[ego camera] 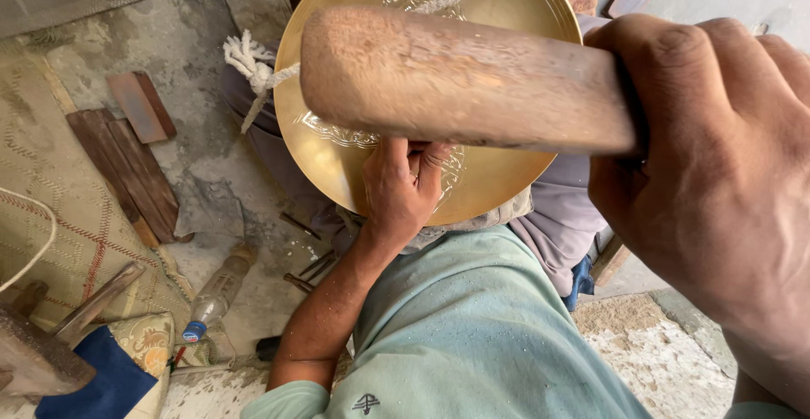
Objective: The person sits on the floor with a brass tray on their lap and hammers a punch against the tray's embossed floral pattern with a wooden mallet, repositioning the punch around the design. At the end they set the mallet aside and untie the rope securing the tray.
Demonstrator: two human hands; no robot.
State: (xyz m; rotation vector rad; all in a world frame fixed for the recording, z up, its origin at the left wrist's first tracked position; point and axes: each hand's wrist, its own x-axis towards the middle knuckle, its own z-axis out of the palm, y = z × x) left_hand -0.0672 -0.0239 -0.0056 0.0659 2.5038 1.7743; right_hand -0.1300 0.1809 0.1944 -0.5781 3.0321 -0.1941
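Ideally the right hand, clenched on the mallet, strikes squarely while the left hand pinches a hidden tool against the brass plate.

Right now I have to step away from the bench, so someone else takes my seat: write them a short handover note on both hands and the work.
Right hand: raised close to the camera, fist closed on a wooden mallet.
Left hand: resting on the brass plate, fingers pinched as if around a small tool that is hidden.
Plate: on the lap, tied with a white rope across it.
Done: engraved pattern shows on part of the plate, around the left hand.
Left: the smooth outer band is unworked.
Spare punches lie on the floor.
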